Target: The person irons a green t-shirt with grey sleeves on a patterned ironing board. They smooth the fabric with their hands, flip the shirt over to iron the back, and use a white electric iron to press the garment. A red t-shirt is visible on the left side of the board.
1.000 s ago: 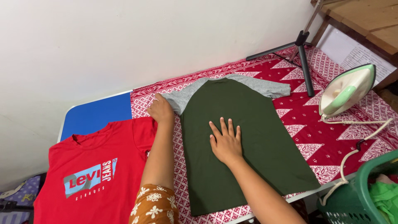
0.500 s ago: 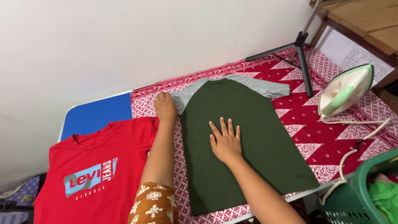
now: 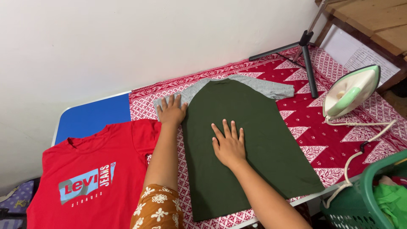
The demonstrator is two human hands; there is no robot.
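A green shirt [image 3: 250, 140] with grey sleeves lies flat on the red patterned cloth [image 3: 335, 140], its hem nearest the person. The left hand [image 3: 171, 111] rests flat on the shirt's left grey sleeve [image 3: 186, 95], fingers spread, gripping nothing. The right hand [image 3: 229, 144] presses the shirt's middle, palm down, fingers open and slightly fanned, holding nothing. A red shirt [image 3: 89, 174] lies left of the green shirt, touching the left forearm. An iron [image 3: 349, 93] stands right of it; a tripod [image 3: 307, 59] stands beyond its right sleeve.
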